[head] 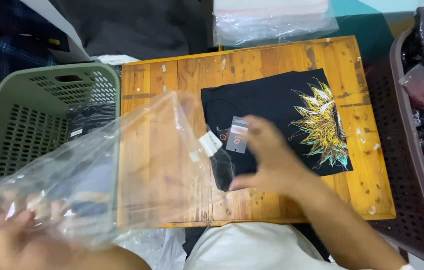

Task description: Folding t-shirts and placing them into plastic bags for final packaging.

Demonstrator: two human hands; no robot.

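A folded black T-shirt (272, 107) with a yellow and teal print lies on a small wooden table (167, 80). Grey and white hang tags (236, 134) rest at its collar end. My right hand (267, 160) hovers over the shirt's left edge, fingers spread and curved, touching or almost touching the fabric. My left hand (7, 235) at the lower left grips one end of a large clear plastic bag (122, 165), which stretches out over the table's left half.
A green perforated basket (27, 120) stands left of the table with a dark bagged item inside. A dark brown basket (412, 150) of bagged garments stands on the right. A stack of clear bags (272, 20) lies beyond the table's far edge.
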